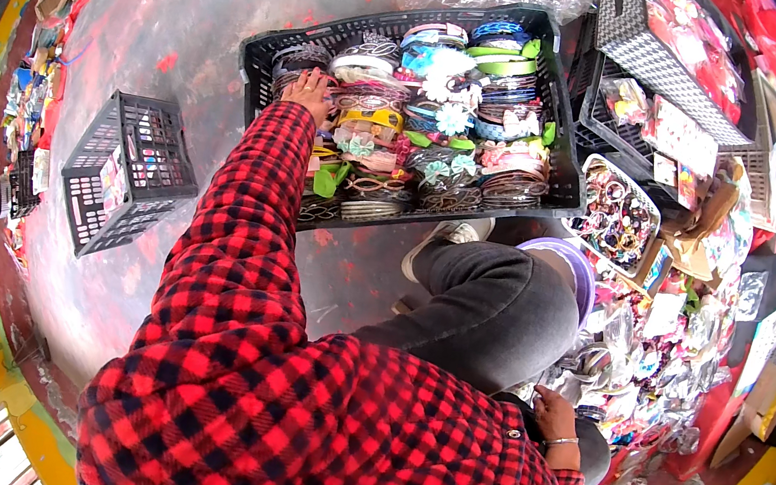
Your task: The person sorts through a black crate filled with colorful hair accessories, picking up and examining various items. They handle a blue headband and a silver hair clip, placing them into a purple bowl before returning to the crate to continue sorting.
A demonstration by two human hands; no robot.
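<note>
- Reaching forward with the left hand (308,90) into the black crate (563,128); resting fingers on the dark hairbands (300,62) at the crate's left end; fingers curled loosely, hard to tell whether actually pinching a band.
- Lying packed in rows inside the crate: hairbands in blue, green, pink and white; sitting on the red-stained floor (193,7) straight ahead.
- Resting the right hand (554,413) low at the right, against the grey trouser leg (488,306); fingers folded, holding nothing visible.
- Wearing a red-and-black checked sleeve (243,212) along the left arm.
- Standing apart at the left: a second, smaller crate (125,171), tipped on its side.
- Sitting just right of the big crate: a tray of hair ties (618,215).
</note>
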